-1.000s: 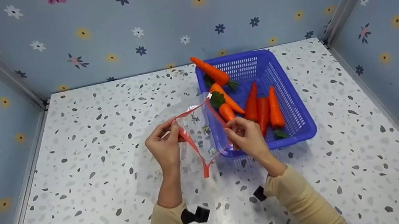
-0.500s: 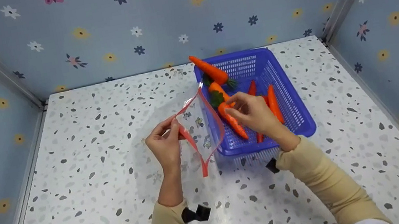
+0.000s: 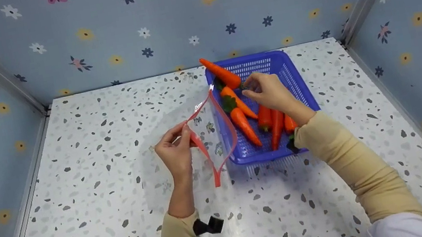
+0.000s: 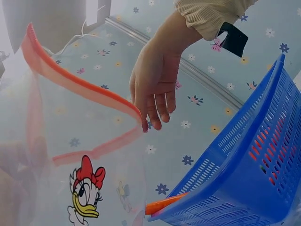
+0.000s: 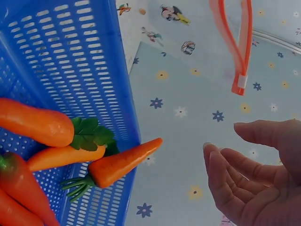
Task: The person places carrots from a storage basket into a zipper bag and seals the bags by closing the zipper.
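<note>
My left hand point(image 3: 175, 150) pinches the red zip rim of a clear plastic bag point(image 3: 202, 147), whose mouth gapes. Cartoon figures are printed on the bag, one a duck with a red bow point(image 4: 86, 190) in the left wrist view. Over the blue basket point(image 3: 258, 159) my right hand point(image 3: 273, 93) holds nothing; its thumb and fingers stand apart in the right wrist view. Closest to it is an orange carrot point(image 3: 224, 75) with a green top, leaning over the basket's left back corner. Other carrots point(image 3: 246, 127) and red peppers point(image 3: 276, 126) lie inside.
The basket has slotted walls and stands on a white speckled table point(image 3: 108, 170). Blue flowered panels point(image 3: 159, 15) enclose the table at the back and sides. The bag's edge reaches the basket's left rim.
The right hand has let go of the bag's rim and moved up and away over the basket, toward the back carrot. The left hand stays in place, holding the bag.
</note>
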Demonstrator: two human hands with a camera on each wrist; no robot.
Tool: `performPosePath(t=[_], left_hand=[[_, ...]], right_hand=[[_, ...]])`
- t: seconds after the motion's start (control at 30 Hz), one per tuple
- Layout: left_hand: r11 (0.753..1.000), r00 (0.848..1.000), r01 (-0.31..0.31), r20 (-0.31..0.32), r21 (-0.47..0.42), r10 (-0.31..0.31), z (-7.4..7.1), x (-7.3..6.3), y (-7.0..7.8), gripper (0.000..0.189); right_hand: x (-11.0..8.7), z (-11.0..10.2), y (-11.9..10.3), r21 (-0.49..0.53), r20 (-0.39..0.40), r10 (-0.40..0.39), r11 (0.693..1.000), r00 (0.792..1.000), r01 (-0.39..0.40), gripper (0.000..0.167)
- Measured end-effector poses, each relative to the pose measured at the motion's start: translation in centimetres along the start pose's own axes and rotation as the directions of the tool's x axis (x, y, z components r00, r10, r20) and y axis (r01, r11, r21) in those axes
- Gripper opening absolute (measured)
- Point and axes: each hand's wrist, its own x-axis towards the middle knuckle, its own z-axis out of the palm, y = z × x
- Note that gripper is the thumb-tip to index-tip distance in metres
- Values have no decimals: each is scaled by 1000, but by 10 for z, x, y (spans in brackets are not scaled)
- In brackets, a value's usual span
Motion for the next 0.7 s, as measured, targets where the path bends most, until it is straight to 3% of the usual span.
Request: performPosePath(t=[0.3, 0.57, 0.67, 0.7], left_hand=[[1000, 1000, -14, -7, -22, 14, 1, 1, 0, 15], [1000, 1000, -13, -2, -11, 13, 1, 0, 0, 15], [1000, 1000, -7, -3, -9, 7, 0, 1, -4, 16], [1000, 1000, -7, -4, -6, 7, 0, 2, -8, 15]], right_hand=[[36, 3, 27, -91, 43, 213, 974, 976, -209, 33], [52, 12, 63, -117, 26, 352, 931, 936, -347, 38], [65, 24, 99, -122, -1, 367, 923, 930, -365, 40], [74, 32, 122, -131, -24, 368, 921, 930, -368, 38]])
